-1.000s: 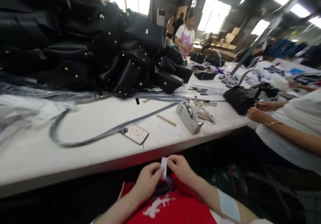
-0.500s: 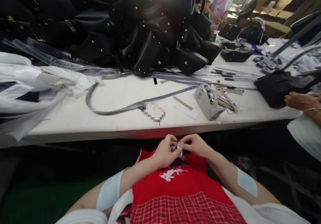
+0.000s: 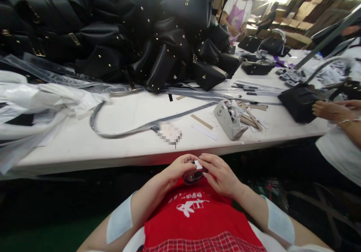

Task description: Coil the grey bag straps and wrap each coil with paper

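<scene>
Close to my red apron, a dark coiled strap [image 3: 191, 177] is held between my two hands, and its rolled loops face me. A small white piece of paper or tape [image 3: 198, 164] lies across the top of the coil. My left hand [image 3: 178, 170] is closed around the coil's left side, its thumb by the white piece. From the right, my right hand [image 3: 221, 175] grips the coil, with fingers over the white piece's edge and thumb below. The fingertips behind the coil are hidden.
Ahead stands the white table [image 3: 135, 113], with a pile of black handbags [image 3: 166, 64] behind. A grey tape dispenser [image 3: 228, 119], cardboard strips [image 3: 251, 118] and a plastic-wrapped strap [image 3: 118, 133] lie on it. At right, a co-worker's hands [image 3: 332, 111] touch a black bag [image 3: 299, 103].
The coil has turned so its rolled side faces me, and the white piece now lies flatter on top. My right hand has spread over the coil's right side. The view has shifted slightly.
</scene>
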Tool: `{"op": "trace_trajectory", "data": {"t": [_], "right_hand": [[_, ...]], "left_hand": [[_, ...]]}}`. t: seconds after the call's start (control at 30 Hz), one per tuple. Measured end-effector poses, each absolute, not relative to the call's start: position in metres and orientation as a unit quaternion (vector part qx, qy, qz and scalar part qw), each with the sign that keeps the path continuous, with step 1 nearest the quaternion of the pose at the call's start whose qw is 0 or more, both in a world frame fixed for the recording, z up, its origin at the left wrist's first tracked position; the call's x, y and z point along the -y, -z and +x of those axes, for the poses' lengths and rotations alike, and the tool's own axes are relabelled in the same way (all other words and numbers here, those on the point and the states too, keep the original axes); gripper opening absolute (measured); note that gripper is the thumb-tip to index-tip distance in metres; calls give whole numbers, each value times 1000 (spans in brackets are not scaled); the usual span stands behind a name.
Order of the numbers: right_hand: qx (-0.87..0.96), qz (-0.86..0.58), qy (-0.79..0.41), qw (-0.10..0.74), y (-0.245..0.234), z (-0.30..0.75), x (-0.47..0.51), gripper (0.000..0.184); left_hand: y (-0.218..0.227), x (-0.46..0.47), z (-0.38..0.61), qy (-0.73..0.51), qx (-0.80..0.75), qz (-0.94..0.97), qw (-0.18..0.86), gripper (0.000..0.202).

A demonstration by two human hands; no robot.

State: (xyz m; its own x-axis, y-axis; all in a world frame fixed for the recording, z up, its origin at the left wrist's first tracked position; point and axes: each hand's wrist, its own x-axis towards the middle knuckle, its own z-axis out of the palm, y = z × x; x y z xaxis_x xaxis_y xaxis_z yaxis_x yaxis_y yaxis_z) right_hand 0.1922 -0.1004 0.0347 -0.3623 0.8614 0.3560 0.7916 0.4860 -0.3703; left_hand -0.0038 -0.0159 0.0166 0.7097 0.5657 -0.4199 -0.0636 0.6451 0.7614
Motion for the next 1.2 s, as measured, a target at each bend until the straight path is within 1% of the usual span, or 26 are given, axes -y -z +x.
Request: {"op": "trace_trajectory", "data": {"t": [0.1,0.17,0.23,0.3,0.37,0.47,0.53,0.63,0.7,0.83,0.93,1.0,1.1,1.2], "right_hand": [[702,-614,31,359,-46,250,69,36],[572,-707,51,412,-52,297,44,30],[482,-769,-11,420,-52,339,20,27],[450,-787,-92,411,-45,365,3,27],[452,-779,-142,411,-36,376,-8,29],[452,-760,-178,432,-29,374,-11,34],[455,-749,-179,448,-31,370,-4,34],[471,-736,-148,463,-39,366,17,30],[457,-753,-147,449,-39,366,34,29],[374,-811,-237,382,-24,365,57,30],[360,-815,-267,366,-20,350,64,26],[380,-791,-303,372,-25,326,67,29],[447,-691,-403,399,-40,275,71,36],[485,-606,-478,411,-49,227,75,37]], "left_hand": [[-17,15,-1,-184,-341,414,824,33],[-14,15,-1,-183,-344,419,820,34],[-10,15,-1,-177,-341,415,825,36],[-6,17,1,-172,-338,414,827,37],[-2,19,2,-175,-334,416,828,37],[0,21,3,-183,-330,420,826,34],[0,23,3,-176,-334,422,824,33],[0,23,3,-174,-336,421,825,31],[0,23,3,-178,-331,421,826,30],[1,19,7,-177,-320,422,829,34],[-4,16,14,-191,-323,443,814,38],[-10,15,20,-207,-328,467,795,38],[-21,15,31,-249,-341,510,750,36],[-28,15,38,-284,-360,552,696,33]]}}
